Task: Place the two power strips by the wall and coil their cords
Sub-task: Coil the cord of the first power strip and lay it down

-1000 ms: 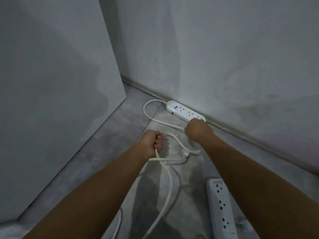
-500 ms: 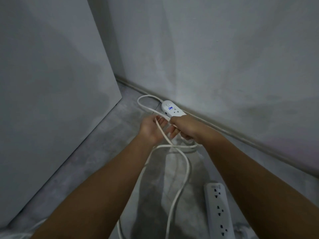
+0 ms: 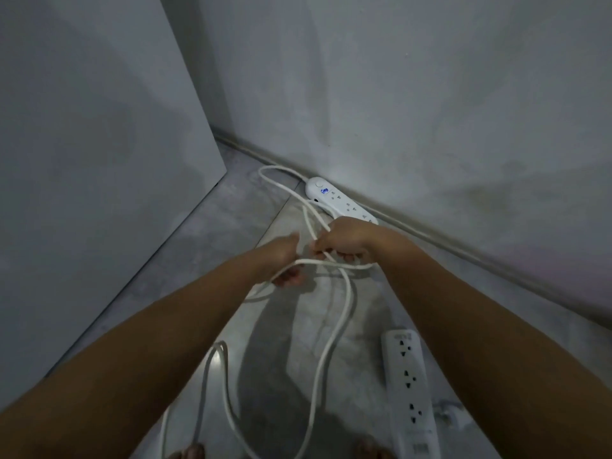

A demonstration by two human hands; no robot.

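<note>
Cord (image 3: 344, 313): both hands' fingers curled round it, left hand (image 3: 281, 256), right hand (image 3: 344, 241), likely forming a loop; first strip (image 3: 337, 200) lay against wall (image 3: 430, 111).

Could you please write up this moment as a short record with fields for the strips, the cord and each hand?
far power strip: flat on the floor against the wall's base, blue light lit
near power strip: flat on the floor, away from the wall, beside the right forearm
white cord: runs from the far strip, loose loops on the floor, not yet coiled
left hand: holds the cord
right hand: holds the cord, close to the left
floor: grey, mottled
</note>
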